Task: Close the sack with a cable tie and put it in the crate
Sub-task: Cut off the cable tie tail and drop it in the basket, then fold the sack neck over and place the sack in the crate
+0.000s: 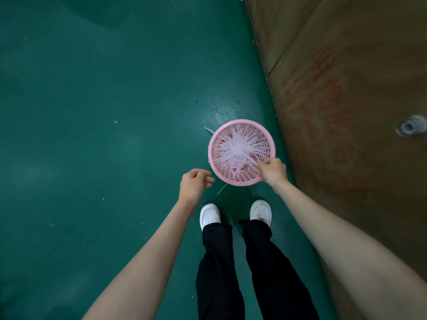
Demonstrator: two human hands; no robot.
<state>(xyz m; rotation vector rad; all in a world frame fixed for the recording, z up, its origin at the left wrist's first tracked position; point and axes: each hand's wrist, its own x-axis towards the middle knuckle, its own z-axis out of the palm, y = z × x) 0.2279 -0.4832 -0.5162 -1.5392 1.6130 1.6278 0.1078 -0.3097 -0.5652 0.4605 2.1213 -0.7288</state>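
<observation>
Reaching into the pink basket (233,179) on the green floor (92,112), the right hand (272,170) pinches at the near ends of the white cable ties (240,148) heaped inside; whether one tie is actually caught between the fingers I cannot tell. Ties judged light, thin, springy and slick, tangled in a fan; best taken singly near one end and drawn out along its length. Left hand (194,184) hangs at 9 o'clock of the basket, loosely curled, holding nothing. Sack and crate not in view. One stray tie (222,188) lies on the floor at 7 o'clock of the basket, another at 10 o'clock. Brown cardboard (346,88) runs along 3 o'clock, close to the rim. White shoes (209,214) at 6 o'clock. Nothing blocks the reach.
</observation>
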